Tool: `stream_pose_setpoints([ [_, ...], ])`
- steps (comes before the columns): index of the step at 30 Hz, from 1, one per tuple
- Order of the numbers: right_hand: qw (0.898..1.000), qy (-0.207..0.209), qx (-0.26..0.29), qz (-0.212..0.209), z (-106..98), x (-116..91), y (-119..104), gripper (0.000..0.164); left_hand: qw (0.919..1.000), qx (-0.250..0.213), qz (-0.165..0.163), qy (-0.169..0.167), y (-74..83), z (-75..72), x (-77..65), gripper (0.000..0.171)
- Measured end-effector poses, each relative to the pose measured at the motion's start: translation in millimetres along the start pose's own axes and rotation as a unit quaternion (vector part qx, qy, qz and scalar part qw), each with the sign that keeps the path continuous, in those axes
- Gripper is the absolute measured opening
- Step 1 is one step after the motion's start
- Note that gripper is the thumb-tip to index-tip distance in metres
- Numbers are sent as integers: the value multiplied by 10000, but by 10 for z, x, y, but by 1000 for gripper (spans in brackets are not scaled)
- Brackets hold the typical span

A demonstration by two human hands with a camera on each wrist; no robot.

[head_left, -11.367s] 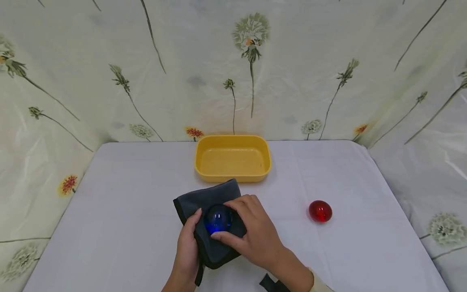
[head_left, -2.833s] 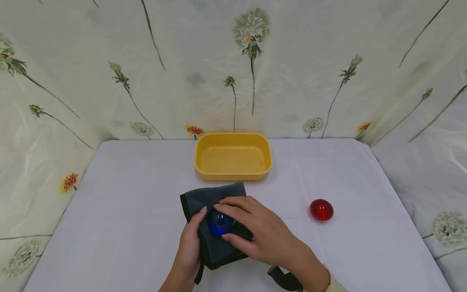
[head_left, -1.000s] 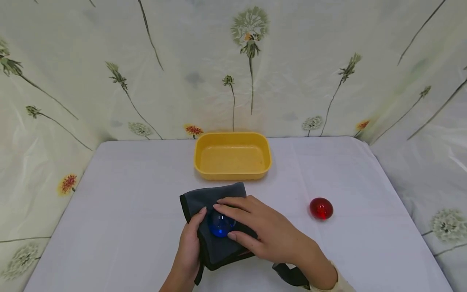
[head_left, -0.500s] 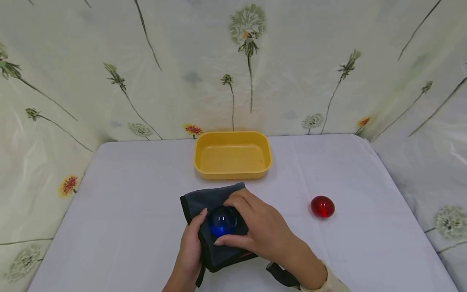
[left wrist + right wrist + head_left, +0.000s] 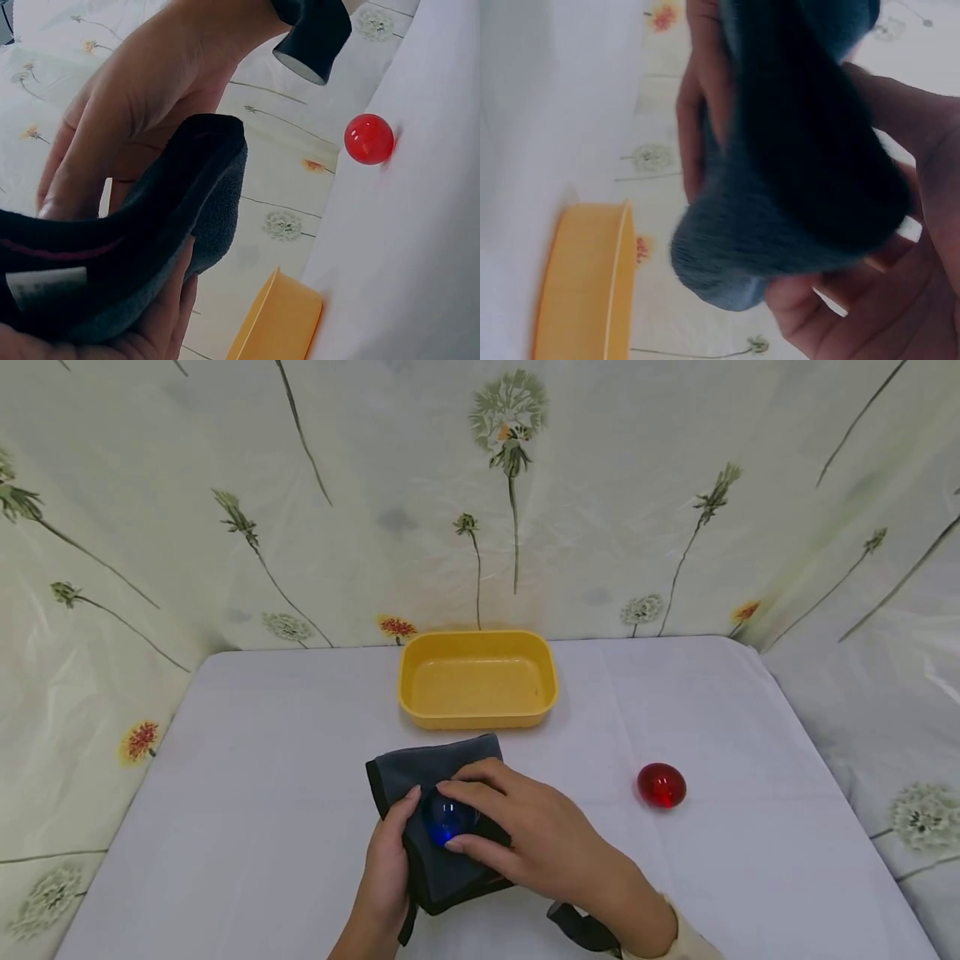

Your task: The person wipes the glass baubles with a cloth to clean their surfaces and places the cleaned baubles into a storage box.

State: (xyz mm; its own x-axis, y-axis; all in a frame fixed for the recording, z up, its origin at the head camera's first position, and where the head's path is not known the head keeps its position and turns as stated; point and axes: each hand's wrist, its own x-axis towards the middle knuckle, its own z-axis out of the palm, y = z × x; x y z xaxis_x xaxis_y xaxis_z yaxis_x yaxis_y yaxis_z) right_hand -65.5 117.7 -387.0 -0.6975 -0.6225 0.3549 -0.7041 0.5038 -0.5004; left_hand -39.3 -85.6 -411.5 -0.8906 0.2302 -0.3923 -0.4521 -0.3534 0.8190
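Note:
A dark grey-blue cloth [image 5: 427, 766] with black edging lies folded across my left hand [image 5: 386, 868], which grips it with the thumb on top. On the cloth sits a shiny, see-through blue ball [image 5: 447, 820]. My right hand [image 5: 536, 831] holds this ball between its thumb and fingers, covering its right side. In the left wrist view the cloth [image 5: 202, 169] shows a white label on its underside, and the blue ball is hidden. The cloth [image 5: 780, 187] also fills the middle of the right wrist view, blurred.
A red see-through ball [image 5: 661, 786] rests on the white-covered table [image 5: 262, 793], right of my hands. Behind the cloth stands a yellow rectangular tub [image 5: 480, 723] near the back edge. A flower-printed sheet [image 5: 360, 527] hangs behind. A black strap [image 5: 581, 928] hangs by my right wrist.
My right fingers have shifted over the blue ball, gathered at its right side half a second ago and now reaching over its top. The cloth and ball have moved slightly left. The red ball stays put.

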Motion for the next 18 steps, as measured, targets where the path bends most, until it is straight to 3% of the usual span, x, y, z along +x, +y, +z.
stream_pose_setpoints([
  [5, 9931, 907, -745, 73, 99, 43, 1, 57, 9997, 209, -71, -51, -14, 22, 5, 64],
  [8, 9900, 1086, -892, 144, 133, 42, 5, 61, 9996, 271, -101, -62, -12, 30, 3, 63],
  [10, 9925, 947, -751, 190, 128, 29, 7, 64, 9996, 273, -69, -53, -5, 26, 3, 63],
  [14, 9994, 253, -174, 177, 57, -21, 14, 72, 9996, 260, 69, -13, 23, 8, 5, 63],
  [18, 9993, -248, 222, -180, -24, -48, 13, 65, 9997, 189, 170, -9, 41, 1, 4, 60],
])
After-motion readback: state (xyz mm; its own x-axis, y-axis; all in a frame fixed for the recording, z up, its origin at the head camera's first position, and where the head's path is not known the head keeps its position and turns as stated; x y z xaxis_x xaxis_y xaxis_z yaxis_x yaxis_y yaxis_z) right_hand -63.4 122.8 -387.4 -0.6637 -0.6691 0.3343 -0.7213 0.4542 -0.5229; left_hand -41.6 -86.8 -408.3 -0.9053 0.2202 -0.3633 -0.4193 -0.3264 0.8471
